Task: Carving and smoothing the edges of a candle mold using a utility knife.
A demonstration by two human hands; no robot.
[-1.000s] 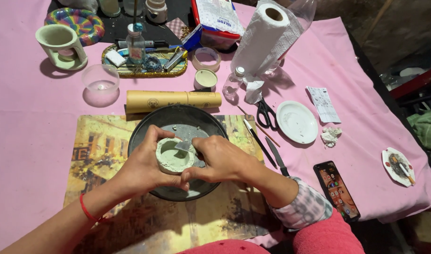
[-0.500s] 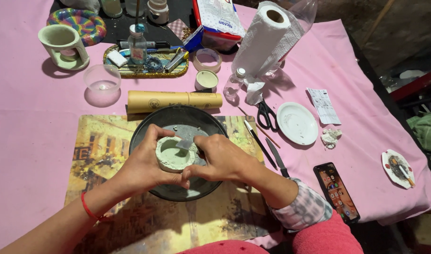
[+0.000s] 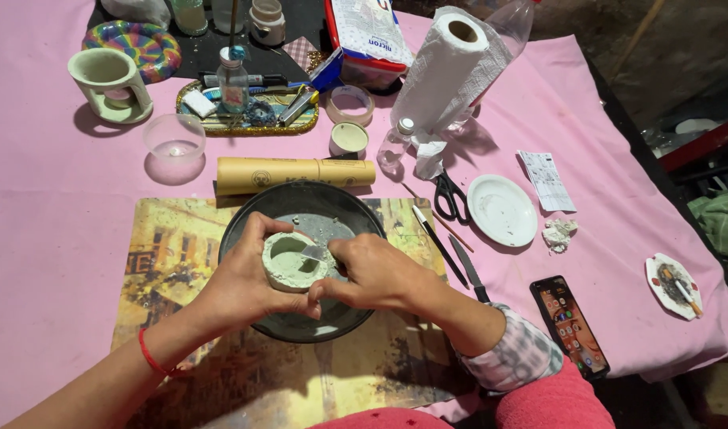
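My left hand (image 3: 241, 282) cups a small pale green clay pot (image 3: 288, 262) from the left, holding it over a round dark tray (image 3: 300, 208). My right hand (image 3: 376, 274) pinches a thin flat tool (image 3: 314, 252) whose tip rests inside the pot's rim. Crumbs of clay lie on the tray. The tray sits on a yellowish picture placemat (image 3: 165, 254) on a pink tablecloth.
A rolled paper tube (image 3: 292, 171), scissors (image 3: 451, 199), brushes and a knife (image 3: 451, 254), a white saucer (image 3: 501, 210), a phone (image 3: 569, 326), a paper towel roll (image 3: 447, 75), a clear cup (image 3: 173, 143), a green ceramic burner (image 3: 110, 83) and a cluttered tray (image 3: 249, 107) surround the work.
Both hands and the pot stay over the dark tray; the right hand's tool has shifted slightly within the pot's rim.
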